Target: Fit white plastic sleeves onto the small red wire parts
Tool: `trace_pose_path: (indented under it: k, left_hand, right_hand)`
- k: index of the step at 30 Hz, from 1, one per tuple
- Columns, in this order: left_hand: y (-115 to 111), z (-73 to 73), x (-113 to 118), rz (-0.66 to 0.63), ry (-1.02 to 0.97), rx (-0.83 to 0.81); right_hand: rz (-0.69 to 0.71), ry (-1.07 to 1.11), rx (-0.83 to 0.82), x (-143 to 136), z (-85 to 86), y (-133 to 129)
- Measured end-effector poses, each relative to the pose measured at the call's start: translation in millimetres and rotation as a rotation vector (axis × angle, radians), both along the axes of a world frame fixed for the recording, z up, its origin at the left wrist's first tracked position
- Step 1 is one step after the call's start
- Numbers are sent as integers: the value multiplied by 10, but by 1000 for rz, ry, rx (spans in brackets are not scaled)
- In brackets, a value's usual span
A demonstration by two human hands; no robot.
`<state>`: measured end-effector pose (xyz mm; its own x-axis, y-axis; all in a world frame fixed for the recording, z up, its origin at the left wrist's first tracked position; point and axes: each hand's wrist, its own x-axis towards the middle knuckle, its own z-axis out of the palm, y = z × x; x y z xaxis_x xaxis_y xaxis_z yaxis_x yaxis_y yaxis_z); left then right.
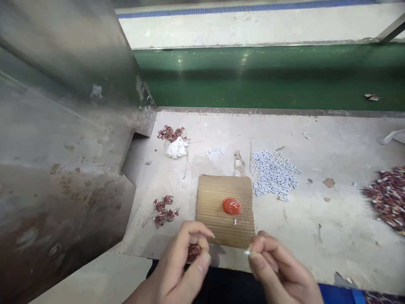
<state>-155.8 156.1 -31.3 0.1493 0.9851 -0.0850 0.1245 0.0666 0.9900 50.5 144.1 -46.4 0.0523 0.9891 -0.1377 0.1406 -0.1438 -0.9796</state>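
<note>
My left hand [186, 261] curls around several small dark red-brown pieces [194, 252], which show between its fingers. Pinched between thumb and forefinger of my right hand [278, 266] is a small white piece [247, 252]. Both hands hover at the near edge of the worktable. Just beyond them lies a square of brown cardboard [209, 202]. On it sits a small red-orange dish [231, 206] with a glossy surface, and beside the dish one small white S-shaped piece [235, 221].
Right of the cardboard spreads a pile of pale S-shaped pieces [274, 173]. Red-brown pieces form small clusters [165, 211] at left and a large heap [387, 198] far right. A crumpled white wad [176, 147] lies back left. A metal panel [69, 126] bounds the left; a green belt [268, 80] runs behind.
</note>
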Motion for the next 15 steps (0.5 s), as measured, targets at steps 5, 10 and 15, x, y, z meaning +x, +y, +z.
trace_pose_path:
  k: [5, 10, 15]
  left_hand:
    - [53, -54, -299, -89, 341, -39]
    - [132, -86, -465, -169, 433, 109]
    - [134, -95, -419, 58, 269, -43]
  right_hand:
    - [9, -373, 78, 358, -170, 276]
    - [61, -507, 183, 364, -186, 473]
    - [130, -577, 250, 309, -141, 505]
